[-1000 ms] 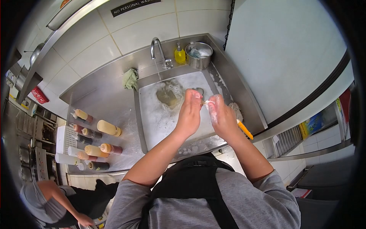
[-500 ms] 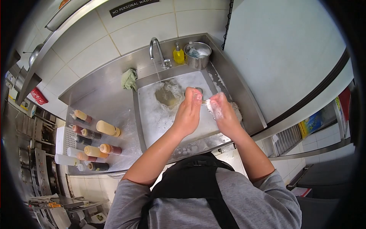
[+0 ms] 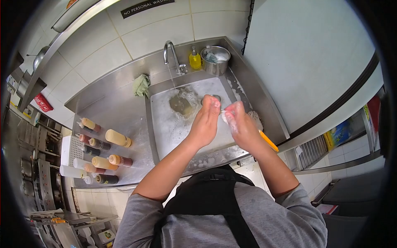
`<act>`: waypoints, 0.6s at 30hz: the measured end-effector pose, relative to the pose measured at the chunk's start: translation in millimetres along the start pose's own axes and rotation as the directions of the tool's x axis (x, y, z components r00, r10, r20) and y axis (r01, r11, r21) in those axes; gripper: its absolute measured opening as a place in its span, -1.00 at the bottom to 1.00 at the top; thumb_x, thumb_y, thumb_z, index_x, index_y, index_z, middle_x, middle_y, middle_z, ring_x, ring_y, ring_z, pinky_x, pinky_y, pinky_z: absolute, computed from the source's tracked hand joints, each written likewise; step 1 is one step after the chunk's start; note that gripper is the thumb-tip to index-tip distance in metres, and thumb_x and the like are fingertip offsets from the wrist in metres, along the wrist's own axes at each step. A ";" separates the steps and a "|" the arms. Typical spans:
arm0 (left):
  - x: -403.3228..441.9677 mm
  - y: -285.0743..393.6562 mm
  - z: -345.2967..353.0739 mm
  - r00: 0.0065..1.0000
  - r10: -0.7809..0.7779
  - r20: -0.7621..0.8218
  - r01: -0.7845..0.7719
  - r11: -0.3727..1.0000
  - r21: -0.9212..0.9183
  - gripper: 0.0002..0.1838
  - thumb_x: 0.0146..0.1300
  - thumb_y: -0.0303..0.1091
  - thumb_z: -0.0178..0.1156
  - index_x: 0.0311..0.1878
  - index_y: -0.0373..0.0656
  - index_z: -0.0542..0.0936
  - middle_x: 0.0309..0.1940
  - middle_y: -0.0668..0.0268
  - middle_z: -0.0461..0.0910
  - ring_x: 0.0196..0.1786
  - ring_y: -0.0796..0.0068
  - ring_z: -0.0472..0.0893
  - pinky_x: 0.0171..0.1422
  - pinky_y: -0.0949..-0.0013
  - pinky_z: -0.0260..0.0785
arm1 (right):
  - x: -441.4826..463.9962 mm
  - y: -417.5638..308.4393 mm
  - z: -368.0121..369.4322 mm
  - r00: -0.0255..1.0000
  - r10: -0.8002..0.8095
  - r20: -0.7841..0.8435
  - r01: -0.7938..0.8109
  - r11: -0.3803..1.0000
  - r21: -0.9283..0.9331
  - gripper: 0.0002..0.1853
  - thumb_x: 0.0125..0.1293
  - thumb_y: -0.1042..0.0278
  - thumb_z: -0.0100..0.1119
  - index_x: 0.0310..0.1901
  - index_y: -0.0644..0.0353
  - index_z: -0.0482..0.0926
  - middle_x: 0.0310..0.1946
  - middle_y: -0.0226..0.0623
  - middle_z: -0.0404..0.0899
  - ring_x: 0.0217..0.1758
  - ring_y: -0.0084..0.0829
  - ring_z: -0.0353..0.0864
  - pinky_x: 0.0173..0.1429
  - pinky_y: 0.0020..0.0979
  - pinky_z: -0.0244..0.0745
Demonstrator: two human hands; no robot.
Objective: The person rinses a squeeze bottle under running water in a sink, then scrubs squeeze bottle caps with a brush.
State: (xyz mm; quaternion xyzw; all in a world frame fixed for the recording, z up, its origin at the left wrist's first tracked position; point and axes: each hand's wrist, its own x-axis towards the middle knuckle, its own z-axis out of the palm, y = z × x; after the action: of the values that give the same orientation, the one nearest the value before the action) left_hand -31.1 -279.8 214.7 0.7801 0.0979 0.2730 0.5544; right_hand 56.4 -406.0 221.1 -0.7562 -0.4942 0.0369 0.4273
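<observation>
One thin thing (image 3: 223, 110) spans the gap between our left hand (image 3: 206, 120) and our right hand (image 3: 242, 124), above the right half of the sink (image 3: 151, 136). The left fingers are folded round one end; the right fingers, sudsy, are pinched narrow at the other. They hide most of it, so we cannot tell what it is. A round metal rim (image 3: 218, 97) shows just past the left fingertips; whether it is part of the thing, we cannot tell. The step in hand looks to us like rubbing with suds, and the next move seems to call for a steady left hold while the right fingers work along it.

Half a second ago we could not see the orange handle (image 3: 269, 141) that now juts out beside the right wrist, near the sink's front right corner. The right fingers carry less foam than then, the left hand has hardly shifted, and the tap (image 3: 167, 51) runs as before.
</observation>
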 end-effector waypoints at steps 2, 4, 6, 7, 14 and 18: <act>0.7 3.2 -1.9 1.000 0.006 0.003 -0.006 0.999 0.035 -0.65 0.50 -0.09 -0.33 -0.14 -0.21 0.25 -0.32 0.07 0.40 -0.24 0.12 0.44 -0.06 0.22 0.27 | -1.9 0.0 -0.7 1.000 -0.020 0.010 0.020 1.000 -0.010 -0.78 0.42 0.25 -0.11 -0.09 0.21 0.23 -0.33 0.02 0.57 -0.26 0.10 0.56 -0.20 -0.01 0.39; 1.0 7.5 -7.4 0.999 0.011 0.044 -0.015 0.995 0.100 -0.64 0.50 -0.07 -0.35 -0.14 -0.21 0.25 -0.32 0.05 0.42 -0.25 0.05 0.46 -0.08 0.20 0.28 | -1.9 -1.7 -2.6 0.999 -0.042 0.018 0.042 0.999 -0.015 -0.78 0.41 0.25 -0.11 -0.09 0.21 0.23 -0.33 0.02 0.57 -0.25 0.10 0.56 -0.19 0.00 0.39; 2.5 4.2 -7.0 0.999 0.012 0.042 -0.016 0.995 0.094 -0.64 0.49 -0.07 -0.35 -0.15 -0.21 0.25 -0.32 0.03 0.43 -0.24 0.02 0.47 -0.08 0.18 0.28 | -1.2 -4.2 -8.9 0.996 0.021 0.087 -0.017 0.999 -0.042 -0.77 0.41 0.24 -0.10 -0.09 0.22 0.23 -0.31 -0.01 0.57 -0.26 0.10 0.56 -0.20 0.01 0.38; 2.8 3.2 -5.8 0.999 0.014 0.043 -0.017 0.996 0.086 -0.63 0.49 -0.06 -0.35 -0.15 -0.21 0.25 -0.32 0.02 0.44 -0.23 -0.02 0.47 -0.08 0.17 0.28 | -2.2 -3.6 -8.2 0.996 0.023 0.085 -0.019 0.999 -0.044 -0.77 0.41 0.24 -0.10 -0.09 0.22 0.23 -0.31 -0.01 0.57 -0.26 0.10 0.56 -0.20 0.01 0.38; 1.9 7.9 -4.7 0.997 -0.006 0.071 -0.001 0.995 0.100 -0.66 0.49 -0.09 -0.34 -0.12 -0.21 0.23 -0.28 0.02 0.46 -0.19 -0.06 0.50 -0.06 0.16 0.29 | -0.6 2.9 -1.6 0.999 -0.035 0.032 0.029 0.986 0.162 -0.81 0.43 0.29 -0.13 -0.11 0.24 0.24 -0.30 -0.01 0.50 -0.27 -0.02 0.54 -0.21 -0.11 0.39; 0.8 7.0 -8.7 0.982 0.133 0.130 -0.144 0.987 0.077 -0.77 0.42 -0.27 -0.24 -0.02 -0.21 0.24 -0.14 0.04 0.39 -0.07 0.06 0.43 0.07 0.20 0.23 | 1.4 4.2 -13.7 0.934 0.212 0.288 -0.351 0.701 0.621 -0.84 0.46 0.30 -0.18 -0.13 0.23 0.27 -0.34 -0.23 0.39 -0.33 -0.39 0.41 -0.26 -0.34 0.36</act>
State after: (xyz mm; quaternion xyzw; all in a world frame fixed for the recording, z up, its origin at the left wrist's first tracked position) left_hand -36.1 -274.9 223.5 0.8236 0.0201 0.2572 0.5050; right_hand 66.6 -413.9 227.4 -0.6142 -0.3657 0.3486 0.6062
